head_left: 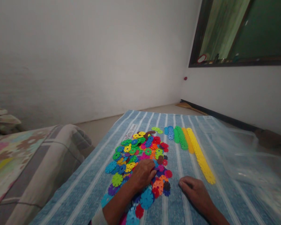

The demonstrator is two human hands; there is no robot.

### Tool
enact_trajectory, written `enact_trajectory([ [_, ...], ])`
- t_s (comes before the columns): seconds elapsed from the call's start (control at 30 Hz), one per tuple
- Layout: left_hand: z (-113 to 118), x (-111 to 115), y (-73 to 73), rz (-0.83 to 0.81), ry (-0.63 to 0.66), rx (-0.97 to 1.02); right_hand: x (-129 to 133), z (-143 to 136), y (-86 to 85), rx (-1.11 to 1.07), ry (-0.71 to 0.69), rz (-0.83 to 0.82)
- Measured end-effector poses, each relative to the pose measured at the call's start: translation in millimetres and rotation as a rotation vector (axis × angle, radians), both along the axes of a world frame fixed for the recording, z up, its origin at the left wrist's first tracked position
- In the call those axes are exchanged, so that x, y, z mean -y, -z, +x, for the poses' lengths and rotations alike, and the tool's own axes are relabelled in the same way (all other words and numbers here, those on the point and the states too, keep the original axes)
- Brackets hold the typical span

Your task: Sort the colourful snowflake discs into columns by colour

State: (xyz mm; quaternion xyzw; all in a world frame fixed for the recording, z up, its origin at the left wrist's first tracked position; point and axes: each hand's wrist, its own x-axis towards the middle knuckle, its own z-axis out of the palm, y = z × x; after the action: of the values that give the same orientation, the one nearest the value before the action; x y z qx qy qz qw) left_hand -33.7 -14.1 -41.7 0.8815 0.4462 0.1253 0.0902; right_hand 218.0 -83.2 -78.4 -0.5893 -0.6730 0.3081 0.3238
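A loose pile of flower-shaped plastic discs in many colours (pixel 117 179) lies on a blue striped cloth (pixel 84 184). My left hand (pixel 142 173) rests on the pile, its fingers curled down among the discs; what they hold, if anything, is hidden. To the right of the pile, my right hand (pixel 194 189) is over the cloth with its fingers folded in, and nothing can be made out in it. Beyond it, overlapping discs form rows: a long yellow one (pixel 201 156), an orange one (pixel 188 140), green ones (pixel 181 137) and shorter blue ones (pixel 170 132).
Clear plastic bags or containers (pixel 245 153) lie at the right of the cloth. A bed or seat with a patterned cover (pixel 58 150) stands at the left. Behind are a white wall (pixel 96 62) and a dark-framed window (pixel 239 34).
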Motion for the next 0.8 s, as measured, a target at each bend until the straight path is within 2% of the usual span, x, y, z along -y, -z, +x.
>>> enact_trajectory([
  [0.27,-2,-3,-2.6,0.015,-0.001,0.038,-2,-2,-2.3,-0.051,-0.01,-0.007],
  [0.53,0,-18,-24.0,-0.017,0.007,-0.062,-3,-3,-3.0,-0.052,-0.005,-0.002],
  [0.67,11,-32,-34.7,-0.018,0.022,-0.134,-4,-2,0.4,-0.05,-0.007,0.014],
  [0.8,34,-47,-38.3,0.004,0.058,-0.149,-5,-2,2.8,-0.033,-0.007,0.019],
])
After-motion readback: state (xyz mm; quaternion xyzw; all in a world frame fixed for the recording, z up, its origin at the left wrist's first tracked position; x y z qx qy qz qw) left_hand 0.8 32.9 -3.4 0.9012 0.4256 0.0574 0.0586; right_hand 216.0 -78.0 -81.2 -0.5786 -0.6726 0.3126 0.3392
